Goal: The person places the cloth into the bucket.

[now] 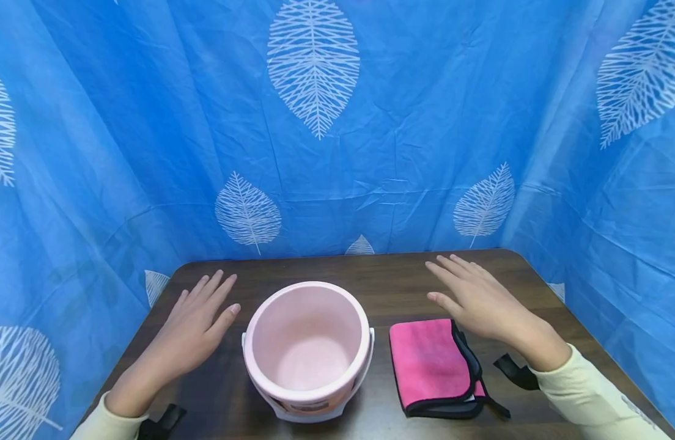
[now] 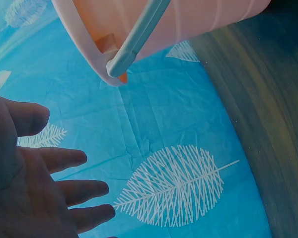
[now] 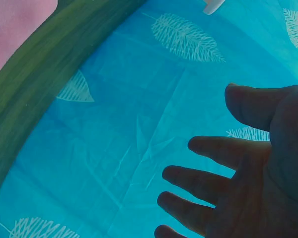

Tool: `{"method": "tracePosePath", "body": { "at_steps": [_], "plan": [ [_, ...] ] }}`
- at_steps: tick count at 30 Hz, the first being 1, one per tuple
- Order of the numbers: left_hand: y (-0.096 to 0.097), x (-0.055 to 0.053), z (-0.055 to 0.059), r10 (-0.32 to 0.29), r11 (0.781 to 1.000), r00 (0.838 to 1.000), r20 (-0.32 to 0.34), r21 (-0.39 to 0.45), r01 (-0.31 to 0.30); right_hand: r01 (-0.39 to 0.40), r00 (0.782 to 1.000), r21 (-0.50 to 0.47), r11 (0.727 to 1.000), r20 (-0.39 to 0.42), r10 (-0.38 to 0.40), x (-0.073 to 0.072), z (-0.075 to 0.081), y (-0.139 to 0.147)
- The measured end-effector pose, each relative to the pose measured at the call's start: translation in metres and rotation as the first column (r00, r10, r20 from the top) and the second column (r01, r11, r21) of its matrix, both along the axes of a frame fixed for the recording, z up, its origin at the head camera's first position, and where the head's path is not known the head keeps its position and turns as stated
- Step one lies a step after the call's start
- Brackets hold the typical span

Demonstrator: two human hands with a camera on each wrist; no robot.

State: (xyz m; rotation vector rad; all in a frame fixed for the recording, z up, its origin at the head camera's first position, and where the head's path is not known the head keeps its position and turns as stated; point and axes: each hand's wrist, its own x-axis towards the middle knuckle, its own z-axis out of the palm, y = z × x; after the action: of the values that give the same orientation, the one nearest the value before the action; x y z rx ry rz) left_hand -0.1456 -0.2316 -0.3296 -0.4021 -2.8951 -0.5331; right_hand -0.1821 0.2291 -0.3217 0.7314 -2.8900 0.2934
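Bucket [image 1: 307, 342] pale pink inside and out, handle [image 1: 366, 366] whitish
Cloth [image 1: 430, 363] hot pink, edging and loop [image 1: 497, 407] black
Curtain [image 1: 398, 122] bright blue all round from where I stand, white skeleton leaves printed on it, veins criss-crossed
Tabletop [image 1: 392, 287] dark brown, streaky wood grain
Sleeves [image 1: 596, 391] cream, wrist straps [image 1: 516, 371] black

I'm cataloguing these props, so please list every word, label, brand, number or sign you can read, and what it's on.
No text is readable in any view.
Marking on the near side of the bucket: too small to read.
White tag on the cloth: too small.
Grey mark on the right sleeve: too blurred.
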Motion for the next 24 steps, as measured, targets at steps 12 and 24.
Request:
{"method": "tracePosePath", "body": {
  "at_steps": [12,24],
  "plan": [
    [0.004,0.001,-0.003,-0.024,0.999,1.0,0.0,0.032,0.024,0.013,1.0,-0.023,1.0,0.018,-0.012,0.002,-0.007,0.004],
    [0.009,0.0,-0.012,-0.03,0.998,1.0,0.001,0.056,0.03,0.015,0.999,-0.05,0.999,0.034,-0.014,0.004,-0.018,0.006]
  ]
}}
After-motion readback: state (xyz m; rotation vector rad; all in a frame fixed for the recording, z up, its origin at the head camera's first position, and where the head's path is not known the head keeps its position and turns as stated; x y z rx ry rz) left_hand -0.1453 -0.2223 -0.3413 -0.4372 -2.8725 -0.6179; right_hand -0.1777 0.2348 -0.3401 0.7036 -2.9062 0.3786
